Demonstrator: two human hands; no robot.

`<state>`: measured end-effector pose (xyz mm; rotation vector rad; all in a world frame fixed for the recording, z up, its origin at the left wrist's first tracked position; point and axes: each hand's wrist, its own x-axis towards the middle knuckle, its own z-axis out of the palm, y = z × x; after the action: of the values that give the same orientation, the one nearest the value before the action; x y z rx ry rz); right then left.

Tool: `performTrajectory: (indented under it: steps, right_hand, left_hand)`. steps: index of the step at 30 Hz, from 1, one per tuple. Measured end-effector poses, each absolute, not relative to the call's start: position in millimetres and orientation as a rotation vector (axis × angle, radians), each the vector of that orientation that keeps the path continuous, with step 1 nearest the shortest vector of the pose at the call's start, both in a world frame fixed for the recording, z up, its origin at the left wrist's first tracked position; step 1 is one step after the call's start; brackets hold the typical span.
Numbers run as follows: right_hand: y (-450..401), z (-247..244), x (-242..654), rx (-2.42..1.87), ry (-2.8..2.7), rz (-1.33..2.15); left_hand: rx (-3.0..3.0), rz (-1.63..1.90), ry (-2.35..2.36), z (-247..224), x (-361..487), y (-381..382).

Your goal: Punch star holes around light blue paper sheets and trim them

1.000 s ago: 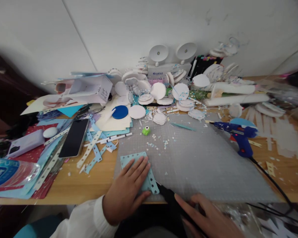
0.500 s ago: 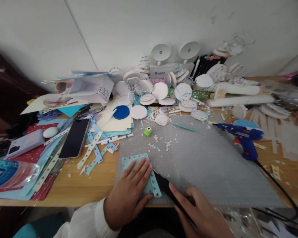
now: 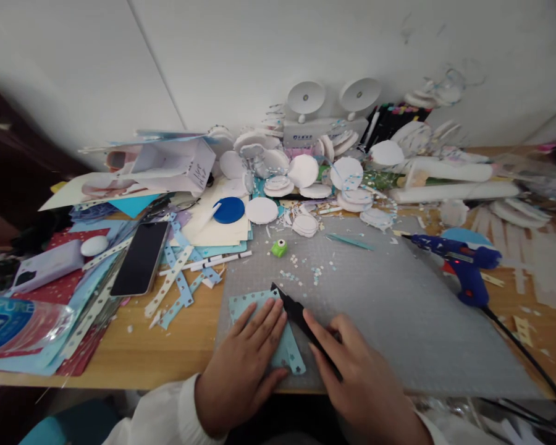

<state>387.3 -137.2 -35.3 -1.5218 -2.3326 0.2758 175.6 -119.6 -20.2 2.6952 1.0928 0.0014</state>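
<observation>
My left hand lies flat, fingers stretched out, pressing on a light blue sheet of paper. Small star shapes are punched along the sheet's edges. A strip along its right side lies at a slight angle to the rest. My right hand is closed around a black utility knife. The knife's tip points away from me and rests by the sheet's top right corner. Beneath the paper is a grey cutting mat. Just beyond sits a green craft punch, with tiny paper stars scattered nearby.
A blue glue gun with a lit red light lies on the right, its cable running to the front edge. Tweezers rest on the mat. Left are a phone, punched strips and a plastic pack. White discs crowd the back.
My right hand has slid the knife forward and left, from partway along the paper's right side to its top corner. My left hand stays on the sheet.
</observation>
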Motion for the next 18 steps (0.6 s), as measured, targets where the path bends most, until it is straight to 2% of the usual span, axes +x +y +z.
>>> performTrajectory:
  steps: [8,13,18]
  right_hand:
    - [-124.6,-35.0,407.9,-1.517,-2.135,0.188]
    - [-122.9,-39.8,457.6,-1.736,-1.991,-0.123]
    - [-112.5,-49.1,487.1,-1.731,-2.018,-0.184]
  left_hand:
    - [2.659,0.129,1.147,-14.4,177.8,-118.4]
    - [2.523,0.413,1.324,-15.9,193.5,-119.4]
    - [2.166,0.746,1.348,-14.2,196.3,-114.6]
